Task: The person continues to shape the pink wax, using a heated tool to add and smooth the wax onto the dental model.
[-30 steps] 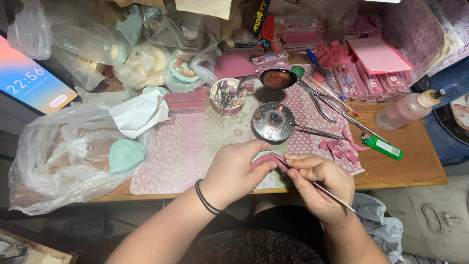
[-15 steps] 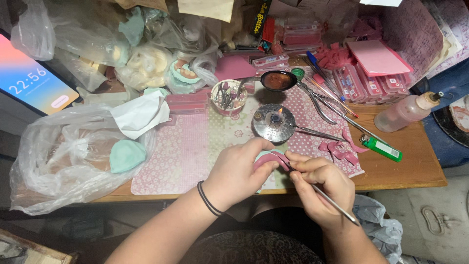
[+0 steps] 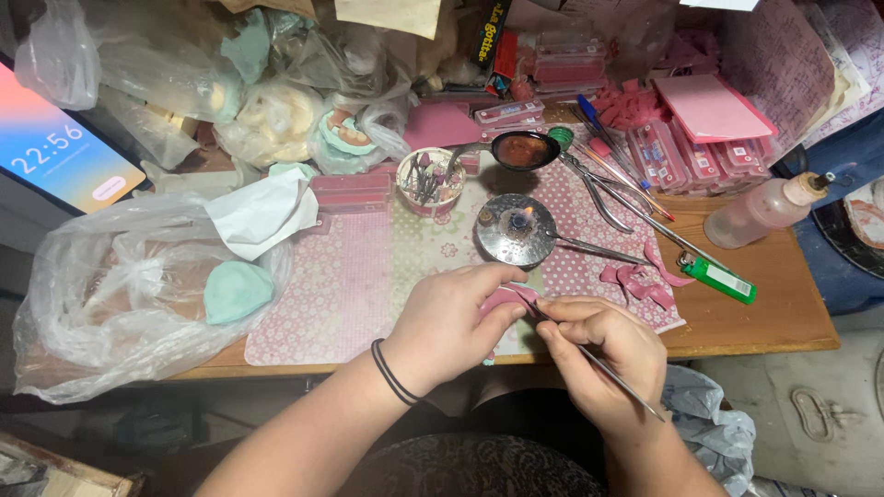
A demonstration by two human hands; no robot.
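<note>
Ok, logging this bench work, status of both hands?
Left hand grips pink wax piece. Right hand holds thin metal tool, tip on it. Lit burner beyond.

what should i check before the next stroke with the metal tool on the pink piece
1. Left hand grips the pink piece: ok.
2. Right hand holds the thin metal tool like a pen: ok.
3. Tool tip meets the pink piece: cannot tell, fingers hide it.
4. Small flame in the round metal burner is apart from both hands: ok.
5. Green lighter lies close to the table edge: not ok.
6. Plastic bag is apart from the flame: ok.
</note>
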